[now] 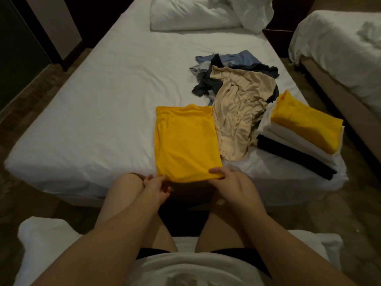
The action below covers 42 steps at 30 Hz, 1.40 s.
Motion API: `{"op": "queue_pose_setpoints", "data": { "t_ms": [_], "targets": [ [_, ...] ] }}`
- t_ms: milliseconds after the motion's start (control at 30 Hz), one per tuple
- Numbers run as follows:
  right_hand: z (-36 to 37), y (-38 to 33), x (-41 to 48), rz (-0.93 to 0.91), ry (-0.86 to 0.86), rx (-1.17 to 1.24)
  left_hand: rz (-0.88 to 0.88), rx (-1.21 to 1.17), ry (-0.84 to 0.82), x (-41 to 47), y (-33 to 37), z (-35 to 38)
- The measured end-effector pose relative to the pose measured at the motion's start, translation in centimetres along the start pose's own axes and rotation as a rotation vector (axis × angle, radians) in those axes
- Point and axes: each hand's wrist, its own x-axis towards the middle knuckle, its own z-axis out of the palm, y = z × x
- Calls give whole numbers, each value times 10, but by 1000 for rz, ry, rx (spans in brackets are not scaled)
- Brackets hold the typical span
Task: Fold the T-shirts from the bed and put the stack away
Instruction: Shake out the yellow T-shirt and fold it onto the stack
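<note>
Yellow T-shirt (185,141): lies flat and partly folded on the bed (92,112), at the near edge, its hem slightly over the side; right hand (228,182) grasps the near corner at 5 o'clock, thumb on top of the cloth; left hand (156,187) sits at the corner at 7 o'clock, thumb tip touching the hem, fingers loosely curled below; whether it grips the cloth cannot be told. Unfolded pile (237,104), beige over dark and blue garments: just beside the yellow T-shirt at 1 o'clock, its beige edge touching it. Folded stack (299,145), yellow on white on black: at 3 o'clock, on the bed's corner. Rumpled pillows (191,15): at 12 o'clock, at the head; second bed (340,48): at 2 o'clock, apart.
</note>
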Motion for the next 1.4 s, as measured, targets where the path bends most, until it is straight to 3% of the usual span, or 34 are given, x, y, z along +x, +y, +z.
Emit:
{"op": "queue_pose_setpoints", "data": {
  "t_ms": [200, 300, 567, 833, 967, 1100, 1267, 1400],
  "targets": [
    [-2, 6, 2, -2, 10, -13, -18, -124, -79, 2, -12, -8],
    [1, 7, 2, -33, 40, -36, 81, -204, -78, 0, -16, -11],
    [14, 17, 6, -76, 104, -31, 432, 225, -94, -5, -11, -24],
    [25, 27, 13, -139, 258, -179, 609, 658, -224, -8, 2, -38],
    [22, 26, 22, -153, 325, -154, 829, 939, -100, -20, 14, -34],
    [15, 19, 47, -191, 433, -163, 914, 967, -43, -22, 39, -18],
    [2, -11, 83, -224, 407, 6, 973, 964, 2, -22, 66, 12],
    [-5, -34, 121, -157, 536, 104, 1147, 1053, 99, -15, 92, 44]
  ]
}}
